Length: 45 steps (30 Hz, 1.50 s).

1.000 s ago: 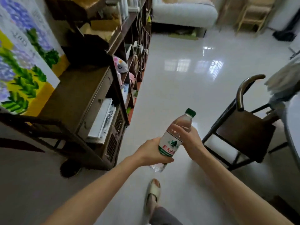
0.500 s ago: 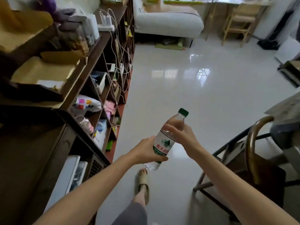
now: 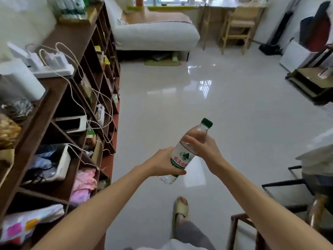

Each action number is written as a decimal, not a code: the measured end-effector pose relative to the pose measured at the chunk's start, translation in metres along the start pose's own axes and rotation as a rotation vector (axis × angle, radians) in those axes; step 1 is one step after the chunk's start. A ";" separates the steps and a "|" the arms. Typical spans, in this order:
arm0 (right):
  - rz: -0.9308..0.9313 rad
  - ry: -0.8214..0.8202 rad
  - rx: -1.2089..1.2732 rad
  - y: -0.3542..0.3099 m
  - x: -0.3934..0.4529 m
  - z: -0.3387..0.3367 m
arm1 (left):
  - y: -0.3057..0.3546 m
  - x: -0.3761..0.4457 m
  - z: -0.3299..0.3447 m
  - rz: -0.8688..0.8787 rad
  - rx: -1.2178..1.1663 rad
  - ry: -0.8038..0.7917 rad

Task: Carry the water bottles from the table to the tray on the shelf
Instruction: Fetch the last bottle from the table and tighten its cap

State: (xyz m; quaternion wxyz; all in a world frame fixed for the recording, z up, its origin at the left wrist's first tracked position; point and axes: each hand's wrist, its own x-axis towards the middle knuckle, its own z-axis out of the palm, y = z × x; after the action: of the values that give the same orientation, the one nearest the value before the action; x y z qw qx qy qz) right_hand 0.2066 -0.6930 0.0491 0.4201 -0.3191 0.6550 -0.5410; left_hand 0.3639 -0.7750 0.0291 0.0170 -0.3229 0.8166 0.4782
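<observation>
A clear water bottle (image 3: 183, 156) with a green cap and a red-and-green label is held tilted in mid-air over the floor, cap up and to the right. My left hand (image 3: 163, 162) wraps its lower half around the label. My right hand (image 3: 205, 148) grips its upper part just under the neck. Far along the top of the brown shelf unit (image 3: 72, 40) stands a wooden tray (image 3: 90, 16) holding several blurred bottles (image 3: 72, 5).
The shelf unit runs along my left, its cubbies stuffed with bags, phones and white cables from a power strip (image 3: 54, 69). Glossy white floor (image 3: 207, 98) stretches ahead to a white sofa (image 3: 155, 33). A dark chair (image 3: 297, 192) is at my right; my sandalled foot (image 3: 181, 208) is below.
I have walked forward along the shelf and my view has lifted; the chair has slid to the lower right and the tray has come into sight. Both hands keep the same hold on the bottle.
</observation>
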 end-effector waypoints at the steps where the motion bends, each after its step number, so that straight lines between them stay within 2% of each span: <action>1: -0.001 0.004 -0.001 -0.002 0.029 -0.006 | 0.000 0.027 -0.013 0.004 0.007 0.002; 9: 0.013 -0.081 -0.045 -0.054 0.267 -0.034 | 0.007 0.223 -0.127 -0.062 -0.045 0.088; 13: -0.008 -0.162 -0.098 -0.091 0.379 -0.025 | 0.002 0.298 -0.194 -0.118 -0.089 0.201; 20: -0.045 -0.256 -0.140 -0.124 0.557 0.016 | -0.046 0.425 -0.314 -0.165 -0.084 0.236; 35: -0.136 -0.308 -0.131 -0.243 0.917 0.099 | -0.102 0.680 -0.603 -0.160 -0.034 0.300; 45: -0.266 -0.597 -0.263 -0.327 1.179 0.191 | -0.150 0.816 -0.784 -0.282 -0.152 0.602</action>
State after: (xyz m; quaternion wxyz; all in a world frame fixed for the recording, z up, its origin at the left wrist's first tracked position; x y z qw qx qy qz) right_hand -0.1571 -1.8750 0.1144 0.4743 -0.5970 0.5200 -0.3850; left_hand 0.0204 -1.8634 0.0638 -0.1830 -0.5596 0.6942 0.4141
